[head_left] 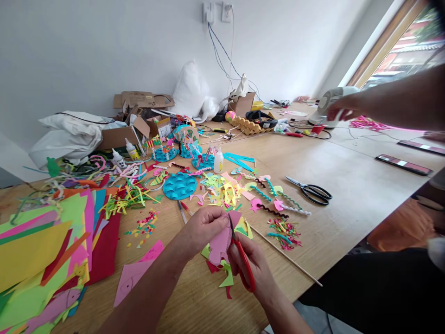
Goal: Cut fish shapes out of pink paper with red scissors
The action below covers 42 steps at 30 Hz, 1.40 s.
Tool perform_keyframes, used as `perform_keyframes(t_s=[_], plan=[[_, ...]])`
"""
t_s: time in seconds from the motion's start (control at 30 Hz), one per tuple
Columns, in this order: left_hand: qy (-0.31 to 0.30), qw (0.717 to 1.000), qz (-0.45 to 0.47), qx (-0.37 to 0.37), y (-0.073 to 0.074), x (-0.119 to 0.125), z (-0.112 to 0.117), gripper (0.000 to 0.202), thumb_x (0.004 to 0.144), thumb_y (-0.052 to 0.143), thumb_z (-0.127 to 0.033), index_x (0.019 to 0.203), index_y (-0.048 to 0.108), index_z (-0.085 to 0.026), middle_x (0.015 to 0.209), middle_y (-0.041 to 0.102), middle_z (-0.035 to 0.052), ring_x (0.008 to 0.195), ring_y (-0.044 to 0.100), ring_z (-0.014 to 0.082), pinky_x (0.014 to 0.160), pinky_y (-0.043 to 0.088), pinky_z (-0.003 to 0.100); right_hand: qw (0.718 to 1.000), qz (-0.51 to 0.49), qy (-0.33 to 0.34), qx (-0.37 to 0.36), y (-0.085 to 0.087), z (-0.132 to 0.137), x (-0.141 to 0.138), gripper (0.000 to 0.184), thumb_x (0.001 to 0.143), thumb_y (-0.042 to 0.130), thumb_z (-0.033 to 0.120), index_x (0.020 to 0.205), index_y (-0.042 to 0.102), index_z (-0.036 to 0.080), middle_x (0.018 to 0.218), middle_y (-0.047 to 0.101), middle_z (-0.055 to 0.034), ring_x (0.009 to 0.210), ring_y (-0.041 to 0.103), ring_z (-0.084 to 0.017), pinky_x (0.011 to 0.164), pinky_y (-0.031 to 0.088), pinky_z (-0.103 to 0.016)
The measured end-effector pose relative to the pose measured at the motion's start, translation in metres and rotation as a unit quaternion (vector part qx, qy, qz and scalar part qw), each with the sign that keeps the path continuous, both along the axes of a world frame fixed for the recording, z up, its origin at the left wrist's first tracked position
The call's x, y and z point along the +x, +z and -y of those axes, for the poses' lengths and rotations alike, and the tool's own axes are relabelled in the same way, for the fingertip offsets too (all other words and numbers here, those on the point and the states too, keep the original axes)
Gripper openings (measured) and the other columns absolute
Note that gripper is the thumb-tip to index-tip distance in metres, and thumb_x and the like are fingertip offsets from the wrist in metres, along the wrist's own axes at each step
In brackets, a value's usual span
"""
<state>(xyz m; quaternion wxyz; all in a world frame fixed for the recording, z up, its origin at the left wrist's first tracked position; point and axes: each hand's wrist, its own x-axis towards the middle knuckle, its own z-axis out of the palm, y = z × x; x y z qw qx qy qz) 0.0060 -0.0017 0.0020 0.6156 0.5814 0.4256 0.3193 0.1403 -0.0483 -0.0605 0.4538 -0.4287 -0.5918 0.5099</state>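
Observation:
My left hand [205, 229] pinches a piece of pink paper [219, 246] that has a drawn outline on it. Red-handled scissors [247, 269] are in my right hand [255, 264], with its fingers in the loops. Their blades lie against the upper part of the paper, close to my left thumb. Under my hands are green and red paper scraps [226, 276]. Left of my left forearm lies a pink sheet [130, 278] with a drawn curved figure, partly covered by that arm. Beyond my hands sits a heap of yellow scraps [225, 188].
Stacked coloured paper [31, 260] covers the left side. Black-handled scissors [313, 191] and a wooden stick [288, 255] lie to the right. A blue scalloped disc [180, 185] and glue bottle [218, 161] stand ahead. Another person's arm [392, 102] reaches in from the right by a white fan [333, 99].

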Motion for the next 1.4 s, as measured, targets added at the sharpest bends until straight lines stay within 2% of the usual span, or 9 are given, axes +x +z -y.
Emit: perform_keyframes(t_s=[0.4, 0.67, 0.83, 1.1, 1.4], plan=[[-0.011, 1.0, -0.021, 0.011, 0.0, -0.005, -0.001, 0.029, 0.071, 0.053, -0.04, 0.056, 0.043, -0.017, 0.052, 0.039, -0.0048, 0.047, 0.034, 0.0072, 0.044, 0.022, 0.021, 1.0, -0.015, 0.001, -0.027, 0.002, 0.002, -0.001, 0.05, 0.078, 0.044, 0.065, 0.054, 0.036, 0.022, 0.041, 0.041, 0.0052, 0.039, 0.032, -0.009, 0.04, 0.024, -0.023], [-0.064, 0.997, -0.03, -0.027, 0.003, -0.013, -0.003, 0.026, 0.072, 0.053, -0.039, 0.062, 0.049, -0.016, 0.053, 0.044, -0.0036, 0.045, 0.039, 0.0073, 0.041, 0.025, 0.019, 1.0, 0.008, 0.028, -0.009, 0.0, 0.002, 0.005, 0.049, 0.079, 0.043, 0.065, 0.056, 0.038, 0.022, 0.044, 0.041, 0.0045, 0.041, 0.034, -0.01, 0.041, 0.026, -0.023], [-0.1, 0.993, -0.038, -0.041, 0.003, -0.014, -0.004, 0.023, 0.073, 0.053, -0.036, 0.067, 0.057, -0.014, 0.053, 0.046, -0.0026, 0.045, 0.039, 0.0079, 0.042, 0.025, 0.019, 0.998, 0.027, 0.052, -0.009, 0.005, 0.002, 0.011, 0.045, 0.082, 0.043, 0.058, 0.057, 0.039, 0.021, 0.045, 0.04, 0.0051, 0.041, 0.034, -0.01, 0.04, 0.025, -0.022], [-0.146, 0.988, -0.048, -0.019, 0.002, -0.018, -0.004, 0.021, 0.076, 0.052, -0.032, 0.074, 0.065, -0.014, 0.053, 0.046, -0.002, 0.046, 0.036, 0.0086, 0.042, 0.023, 0.021, 0.994, 0.019, 0.106, -0.028, 0.01, 0.006, 0.022, 0.044, 0.083, 0.042, 0.059, 0.061, 0.041, 0.021, 0.046, 0.038, 0.0063, 0.039, 0.031, -0.009, 0.039, 0.024, -0.022], [-0.201, 0.977, -0.075, -0.016, -0.001, -0.017, -0.01, 0.022, 0.079, 0.05, -0.032, 0.074, 0.059, -0.013, 0.054, 0.043, -0.0034, 0.048, 0.038, 0.008, 0.043, 0.026, 0.019, 0.99, 0.074, 0.122, 0.001, 0.013, 0.005, 0.037, 0.044, 0.085, 0.042, 0.055, 0.059, 0.041, 0.019, 0.047, 0.037, 0.0059, 0.043, 0.031, -0.009, 0.041, 0.022, -0.022]])
